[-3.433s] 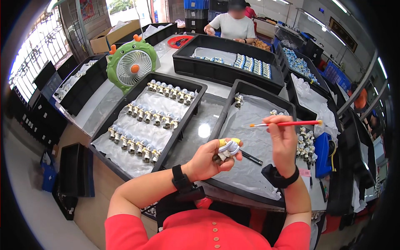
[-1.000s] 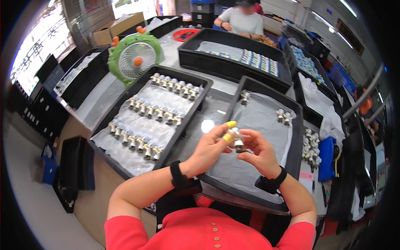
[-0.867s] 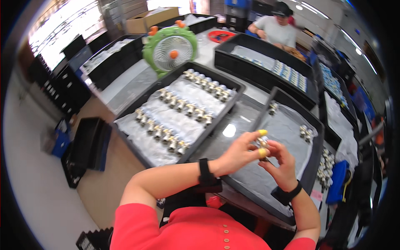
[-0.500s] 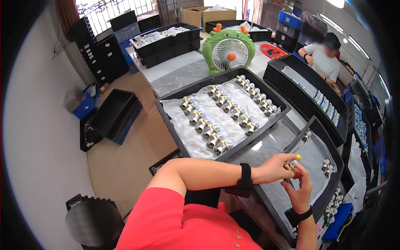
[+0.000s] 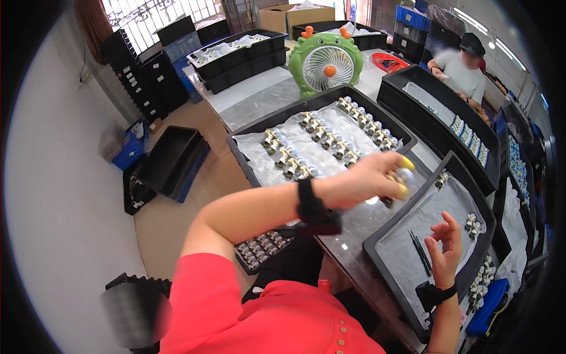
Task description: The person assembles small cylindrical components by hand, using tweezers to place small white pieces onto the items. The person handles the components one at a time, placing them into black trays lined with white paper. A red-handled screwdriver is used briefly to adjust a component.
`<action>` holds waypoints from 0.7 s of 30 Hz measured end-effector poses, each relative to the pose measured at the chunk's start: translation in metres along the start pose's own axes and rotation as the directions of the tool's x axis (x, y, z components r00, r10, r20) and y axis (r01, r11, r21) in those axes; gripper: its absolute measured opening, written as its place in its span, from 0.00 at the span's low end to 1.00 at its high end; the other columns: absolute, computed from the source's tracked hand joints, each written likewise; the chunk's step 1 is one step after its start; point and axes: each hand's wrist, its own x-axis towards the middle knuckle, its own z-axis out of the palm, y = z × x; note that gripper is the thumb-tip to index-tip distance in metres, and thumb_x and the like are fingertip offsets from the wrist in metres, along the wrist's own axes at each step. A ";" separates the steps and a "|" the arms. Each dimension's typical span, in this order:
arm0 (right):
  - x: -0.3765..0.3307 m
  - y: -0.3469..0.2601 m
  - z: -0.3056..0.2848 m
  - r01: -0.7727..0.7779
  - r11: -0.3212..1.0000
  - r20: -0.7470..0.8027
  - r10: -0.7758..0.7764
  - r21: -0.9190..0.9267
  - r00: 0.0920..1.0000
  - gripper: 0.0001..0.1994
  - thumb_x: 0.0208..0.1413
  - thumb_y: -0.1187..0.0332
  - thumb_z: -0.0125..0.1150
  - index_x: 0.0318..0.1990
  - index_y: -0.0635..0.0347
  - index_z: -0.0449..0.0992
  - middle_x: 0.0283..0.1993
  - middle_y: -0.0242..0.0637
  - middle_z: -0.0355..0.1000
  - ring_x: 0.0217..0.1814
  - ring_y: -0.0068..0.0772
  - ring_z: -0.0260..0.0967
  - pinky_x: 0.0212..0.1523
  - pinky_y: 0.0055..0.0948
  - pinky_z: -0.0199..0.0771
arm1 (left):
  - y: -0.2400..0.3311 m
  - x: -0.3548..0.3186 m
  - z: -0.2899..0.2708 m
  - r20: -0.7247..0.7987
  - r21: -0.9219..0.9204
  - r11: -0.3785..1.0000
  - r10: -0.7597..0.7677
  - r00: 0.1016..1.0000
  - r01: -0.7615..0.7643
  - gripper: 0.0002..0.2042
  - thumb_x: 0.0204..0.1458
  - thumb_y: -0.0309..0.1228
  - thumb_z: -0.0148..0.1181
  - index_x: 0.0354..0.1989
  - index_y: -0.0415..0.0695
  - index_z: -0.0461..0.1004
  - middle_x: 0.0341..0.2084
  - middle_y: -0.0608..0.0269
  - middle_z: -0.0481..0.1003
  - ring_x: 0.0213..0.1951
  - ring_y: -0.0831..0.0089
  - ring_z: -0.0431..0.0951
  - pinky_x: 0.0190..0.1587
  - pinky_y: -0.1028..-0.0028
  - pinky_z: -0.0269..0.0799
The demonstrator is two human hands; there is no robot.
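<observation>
Between the yellow-covered fingertips of my left hand (image 5: 367, 180) is a small figurine (image 5: 405, 175), pale and blurred by motion. That hand hovers over the right edge of a black tray (image 5: 244, 167) lined with white sheet, where several small white, yellow and dark figurines (image 5: 327, 138) stand in rows. My forearm and hand cover the near part of those rows. My right hand (image 5: 446, 249) is empty, fingers apart and curved, above a second lined black tray (image 5: 391, 290). Inside that one are a few figurines (image 5: 472, 226) at its right side and two thin black tools (image 5: 420, 252).
A green fan (image 5: 326, 66) stands behind the middle tray. Beyond it are stacked black trays (image 5: 239, 65) and a red dish (image 5: 389, 62). At far right a person (image 5: 463, 74) works beside another long tray (image 5: 436, 100). Dark bins (image 5: 171, 162) lie on the floor at left.
My left hand has moved away from my right hand, up and slightly left, carrying the figurine. My right hand has let go and lowered slightly rightward. The thin black tools now show.
</observation>
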 end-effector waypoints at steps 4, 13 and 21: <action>0.002 -0.005 0.001 -0.006 1.000 0.012 0.006 0.029 1.000 0.25 0.47 0.75 0.64 0.55 0.60 0.67 0.36 0.31 0.69 0.34 0.19 0.65 0.40 0.21 0.67 | 0.021 -0.042 -0.058 -0.135 0.134 0.984 -0.099 0.986 0.117 0.22 0.52 0.27 0.59 0.56 0.40 0.62 0.39 0.60 0.73 0.39 0.75 0.77 0.38 0.78 0.72; 0.006 -0.001 0.003 -0.013 0.999 0.105 0.017 -0.041 0.994 0.14 0.48 0.75 0.63 0.45 0.61 0.75 0.26 0.30 0.72 0.27 0.18 0.67 0.32 0.20 0.68 | 0.005 -0.104 -0.082 -0.351 0.093 0.961 -0.212 0.912 0.260 0.22 0.49 0.24 0.55 0.55 0.40 0.62 0.35 0.64 0.72 0.33 0.79 0.76 0.36 0.80 0.70; 0.004 0.001 0.012 -0.007 0.992 0.287 0.043 -0.124 0.957 0.11 0.48 0.73 0.64 0.41 0.61 0.76 0.26 0.34 0.73 0.27 0.22 0.70 0.31 0.22 0.71 | -0.040 -0.147 -0.041 -0.505 0.072 0.997 0.027 0.863 0.011 0.20 0.51 0.19 0.50 0.55 0.40 0.60 0.32 0.64 0.70 0.28 0.78 0.73 0.33 0.79 0.69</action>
